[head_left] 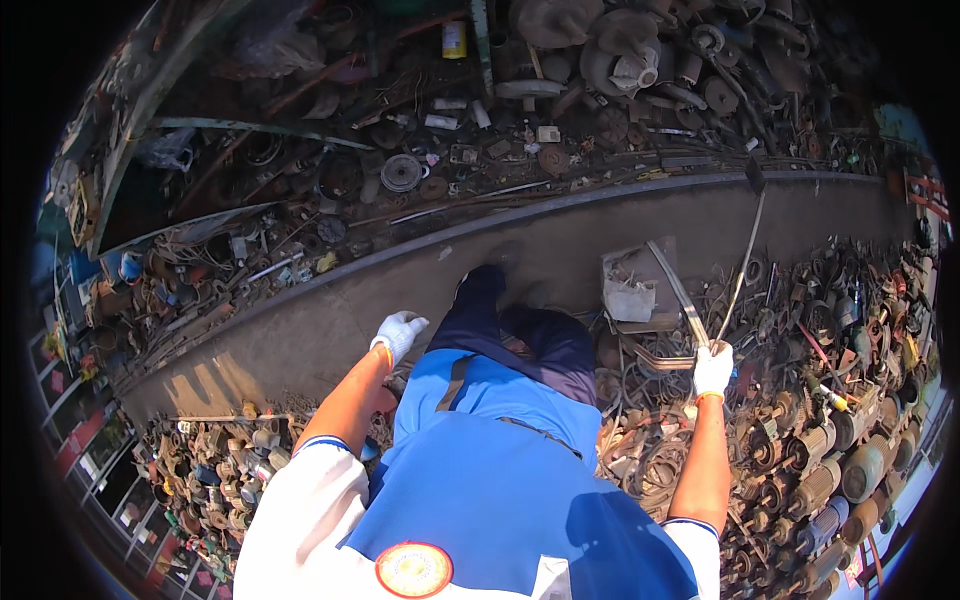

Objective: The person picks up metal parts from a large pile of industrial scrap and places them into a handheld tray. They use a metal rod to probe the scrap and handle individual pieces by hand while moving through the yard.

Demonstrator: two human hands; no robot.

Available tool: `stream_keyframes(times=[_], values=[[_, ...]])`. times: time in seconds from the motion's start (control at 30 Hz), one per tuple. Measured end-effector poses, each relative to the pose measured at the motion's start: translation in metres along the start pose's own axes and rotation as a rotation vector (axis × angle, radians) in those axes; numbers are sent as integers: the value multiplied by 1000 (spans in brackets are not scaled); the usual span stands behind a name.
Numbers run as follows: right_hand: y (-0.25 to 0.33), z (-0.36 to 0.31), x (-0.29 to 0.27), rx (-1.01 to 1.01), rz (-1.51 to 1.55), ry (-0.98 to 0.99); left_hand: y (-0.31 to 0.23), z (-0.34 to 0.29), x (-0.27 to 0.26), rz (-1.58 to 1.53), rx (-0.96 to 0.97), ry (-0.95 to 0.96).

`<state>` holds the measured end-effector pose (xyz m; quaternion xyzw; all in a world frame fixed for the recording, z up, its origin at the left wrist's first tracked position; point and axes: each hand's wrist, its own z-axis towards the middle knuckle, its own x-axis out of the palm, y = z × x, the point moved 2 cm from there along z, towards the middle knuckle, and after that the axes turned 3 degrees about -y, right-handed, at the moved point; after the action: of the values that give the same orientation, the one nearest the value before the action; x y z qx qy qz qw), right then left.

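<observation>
A gloved worker's right hand grasps a bundle of long bent strips at the bend, their arms splayed forward over a concrete walkway, just beside a pale box and above heaped scrap. The left hand, its grip released, hangs free. The step in hand appears to be handling the strips; the next move likely calls for a steady grip and clearance for the loose ends.

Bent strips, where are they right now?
Head view, right of centre: the bent strips are in the person's gloved right hand, up and left of the piled motors at lower right.
</observation>
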<state>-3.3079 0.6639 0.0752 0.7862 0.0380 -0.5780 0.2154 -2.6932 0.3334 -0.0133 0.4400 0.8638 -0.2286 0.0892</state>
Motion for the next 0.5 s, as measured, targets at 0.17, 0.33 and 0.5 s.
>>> stream_keyframes(times=[0.17, 0.33, 0.5], values=[[-34, 70, 11, -52, -22, 58, -80, 2, 10, -126, 90, -79], [-48, 150, 33, -72, -244, 213, -104, -8, 48, -114, 71, -156], [-79, 212, 78, -125, -297, 100, -103, -28, 134, 40, -25, -189]])
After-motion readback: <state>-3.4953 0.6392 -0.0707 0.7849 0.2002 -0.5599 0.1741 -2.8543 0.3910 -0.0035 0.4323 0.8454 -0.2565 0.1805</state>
